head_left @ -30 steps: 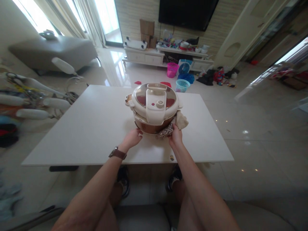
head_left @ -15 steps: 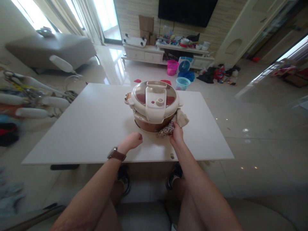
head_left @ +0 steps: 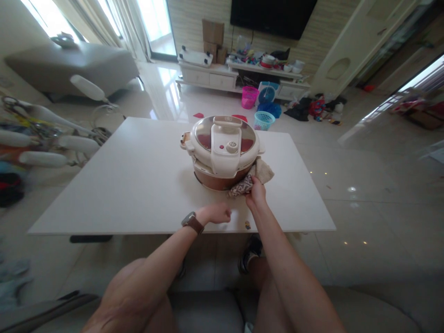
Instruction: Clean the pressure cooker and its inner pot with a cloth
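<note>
A cream-and-brown electric cooker point(head_left: 222, 169) with a glass-windowed lid and a round knob stands upright on the white table point(head_left: 138, 185). At its lower right side, my right hand point(head_left: 257, 190) is closed around a beige cloth point(head_left: 262, 171) with a brown patterned part, which touches the cooker's body. My left hand point(head_left: 217, 213) is curled into a fist in front of the cooker, apart from it, with nothing seen in the fingers. A watch with a brown strap point(head_left: 193, 222) is on my left wrist.
A small sticker point(head_left: 247, 225) lies near the table's front edge. Beyond the table are a pink basket point(head_left: 249, 97), a light blue basket point(head_left: 264, 120) and a low white cabinet point(head_left: 222, 82). White-padded equipment point(head_left: 79, 144) stands at the left.
My left hand has moved to the right and closer to me, still closed. My right hand stays on the cloth at the cooker's side, with the view shifted slightly.
</note>
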A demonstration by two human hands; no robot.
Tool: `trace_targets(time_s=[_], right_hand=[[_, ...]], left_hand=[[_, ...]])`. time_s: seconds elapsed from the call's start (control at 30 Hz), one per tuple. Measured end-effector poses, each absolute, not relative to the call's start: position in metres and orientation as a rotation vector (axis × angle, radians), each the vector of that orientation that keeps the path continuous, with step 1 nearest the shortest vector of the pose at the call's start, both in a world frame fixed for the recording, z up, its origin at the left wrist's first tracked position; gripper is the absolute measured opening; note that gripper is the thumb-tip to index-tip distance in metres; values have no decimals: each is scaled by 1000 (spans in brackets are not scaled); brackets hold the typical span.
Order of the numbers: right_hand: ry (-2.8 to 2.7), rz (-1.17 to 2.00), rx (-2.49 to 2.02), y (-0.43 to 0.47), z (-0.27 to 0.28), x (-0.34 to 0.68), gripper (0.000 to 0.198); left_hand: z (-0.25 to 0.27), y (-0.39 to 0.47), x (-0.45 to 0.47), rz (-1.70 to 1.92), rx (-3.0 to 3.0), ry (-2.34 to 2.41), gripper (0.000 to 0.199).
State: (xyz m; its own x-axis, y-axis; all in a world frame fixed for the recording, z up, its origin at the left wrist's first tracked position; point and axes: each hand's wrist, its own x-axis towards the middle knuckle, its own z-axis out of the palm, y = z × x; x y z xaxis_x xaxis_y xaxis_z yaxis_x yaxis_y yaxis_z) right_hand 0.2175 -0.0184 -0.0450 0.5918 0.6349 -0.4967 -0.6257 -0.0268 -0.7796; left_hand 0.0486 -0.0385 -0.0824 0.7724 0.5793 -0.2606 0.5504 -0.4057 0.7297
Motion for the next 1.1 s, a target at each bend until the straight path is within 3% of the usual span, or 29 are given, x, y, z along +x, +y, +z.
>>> trace_targets(time_s=[0.03, 0.1, 0.17, 0.33, 0.47, 0.57, 0.67, 0.8, 0.97, 1.1], right_hand=[[-16, 1015, -1242, -18, -45, 218, 20], [-19, 1015, -1247, -17, -45, 220, 21], [-6, 1001, -1256, -16, -44, 220, 21], [27, 1010, -1257, -17, -37, 217, 20], [15, 1004, -1255, -18, -37, 215, 18], [-8, 1001, -1231, -17, -42, 218, 17], [-28, 1015, -1223, -16, -46, 221, 16], [3, 1003, -1225, -17, -44, 221, 18], [25, 991, -1251, -18, -37, 216, 16], [40, 970, -1279, -17, -36, 216, 17]], left_hand=[[-78, -37, 45, 61, 1968, 822, 10], [-67, -33, 35, 101, 1833, 889, 30], [-58, -27, 24, 72, 1902, 1049, 38], [-59, -25, 26, 74, 2208, 1155, 16], [-70, -42, 48, 11, 2304, 858, 36], [-65, -50, 54, -197, 2192, 806, 13], [-50, -47, 50, -196, 2161, 961, 33], [-43, -40, 45, -140, 2337, 1078, 26], [-58, -50, 54, -138, 2364, 825, 40], [-54, -55, 59, -274, 2276, 788, 26]])
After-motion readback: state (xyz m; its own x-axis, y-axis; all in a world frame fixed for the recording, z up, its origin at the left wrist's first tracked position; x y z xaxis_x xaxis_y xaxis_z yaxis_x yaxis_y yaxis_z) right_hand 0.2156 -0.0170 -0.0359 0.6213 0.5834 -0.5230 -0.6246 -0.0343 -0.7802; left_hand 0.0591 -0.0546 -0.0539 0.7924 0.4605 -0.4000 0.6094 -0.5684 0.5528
